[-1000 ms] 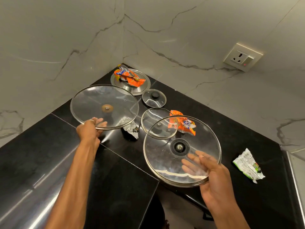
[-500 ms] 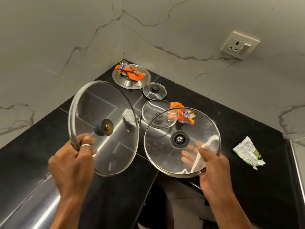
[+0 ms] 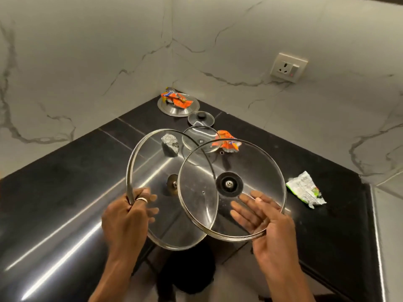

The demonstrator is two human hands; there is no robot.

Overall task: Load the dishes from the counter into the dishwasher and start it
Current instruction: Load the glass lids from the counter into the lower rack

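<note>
I hold two large glass lids above the black counter (image 3: 65, 192). My left hand (image 3: 126, 216) grips the steel rim of the left glass lid (image 3: 152, 171), which is tilted. My right hand (image 3: 266, 216) holds the right glass lid (image 3: 250, 162) from beneath, fingers spread under the glass and thumb on its rim. The right lid overlaps the left lid's right edge. A medium glass lid (image 3: 199, 137), a small glass lid (image 3: 201, 118) with a black knob and a steel lid (image 3: 174, 109) lie on the counter toward the corner.
Orange wrappers lie on the steel lid (image 3: 176, 99) and beside the medium lid (image 3: 226, 143). A crumpled foil piece (image 3: 170, 144) sits behind the left lid. A green-white wrapper (image 3: 306, 189) lies at right. Marble walls meet at the corner; a wall socket (image 3: 288, 66) is at upper right.
Both lids have come toward me and toward each other, so they now overlap. The left lid moved right and tilted further; my view shifted back from the corner.
</note>
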